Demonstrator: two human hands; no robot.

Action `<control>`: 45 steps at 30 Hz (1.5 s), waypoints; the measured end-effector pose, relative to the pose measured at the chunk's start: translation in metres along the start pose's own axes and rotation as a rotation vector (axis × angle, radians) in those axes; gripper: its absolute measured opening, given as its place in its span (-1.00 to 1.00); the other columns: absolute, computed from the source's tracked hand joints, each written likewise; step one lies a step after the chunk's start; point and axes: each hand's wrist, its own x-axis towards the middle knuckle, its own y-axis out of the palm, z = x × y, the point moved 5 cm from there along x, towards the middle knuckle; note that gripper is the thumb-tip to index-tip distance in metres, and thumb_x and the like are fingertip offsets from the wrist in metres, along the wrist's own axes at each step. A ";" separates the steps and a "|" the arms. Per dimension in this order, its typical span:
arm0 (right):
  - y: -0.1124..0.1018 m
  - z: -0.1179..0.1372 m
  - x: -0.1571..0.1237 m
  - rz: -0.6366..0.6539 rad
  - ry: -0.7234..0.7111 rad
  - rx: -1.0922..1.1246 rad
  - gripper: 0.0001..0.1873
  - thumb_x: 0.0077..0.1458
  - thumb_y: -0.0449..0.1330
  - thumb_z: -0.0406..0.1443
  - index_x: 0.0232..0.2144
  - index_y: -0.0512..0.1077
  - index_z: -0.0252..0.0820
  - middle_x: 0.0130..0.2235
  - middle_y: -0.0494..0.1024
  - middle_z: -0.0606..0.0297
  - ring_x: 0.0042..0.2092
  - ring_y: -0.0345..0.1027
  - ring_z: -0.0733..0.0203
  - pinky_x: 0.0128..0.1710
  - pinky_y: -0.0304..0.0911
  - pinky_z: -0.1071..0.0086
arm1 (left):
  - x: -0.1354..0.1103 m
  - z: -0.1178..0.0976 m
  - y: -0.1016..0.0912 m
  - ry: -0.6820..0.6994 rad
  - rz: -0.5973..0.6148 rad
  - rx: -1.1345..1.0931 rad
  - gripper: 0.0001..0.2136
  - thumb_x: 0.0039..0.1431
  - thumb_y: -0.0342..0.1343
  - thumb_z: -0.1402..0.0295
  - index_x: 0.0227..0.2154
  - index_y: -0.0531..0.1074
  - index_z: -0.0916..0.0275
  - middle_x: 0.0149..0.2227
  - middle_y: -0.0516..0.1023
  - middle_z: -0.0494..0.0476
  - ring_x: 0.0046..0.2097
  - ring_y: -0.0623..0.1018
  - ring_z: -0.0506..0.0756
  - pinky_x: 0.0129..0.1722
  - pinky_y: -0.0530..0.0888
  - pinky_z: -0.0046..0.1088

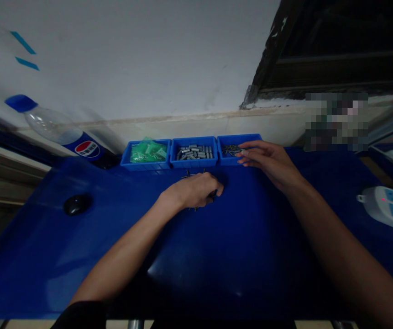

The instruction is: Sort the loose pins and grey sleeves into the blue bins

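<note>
My left hand [196, 190] rests on the blue table [237, 256], fingers curled around a small dark part that I cannot make out; a few thin dark pieces [188, 174] lie beside it. My right hand [266, 162] reaches into the right blue tray [224, 156], its fingertips pinched among small dark parts [232, 149]. The middle blue tray [194, 161] holds several short grey metal pieces [196, 152]. The left blue tray [144, 164] holds green plastic bags [147, 151].
A Pepsi bottle [62, 130] lies tilted at the back left against the white wall. A black mouse [77, 204] sits on the table's left side. A white power strip [388, 208] with a red light lies at the right edge.
</note>
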 end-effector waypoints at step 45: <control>0.010 -0.006 -0.002 -0.011 -0.020 0.053 -0.72 -0.13 0.56 -0.16 -0.33 0.69 -0.06 -0.34 0.72 0.26 -0.25 0.63 0.09 -0.07 0.53 0.13 | -0.013 0.009 -0.046 -0.187 -0.607 -0.109 -0.74 0.29 0.28 0.14 -0.35 0.60 0.26 -0.39 0.63 0.08 -0.37 0.54 0.03 -0.31 0.38 -0.42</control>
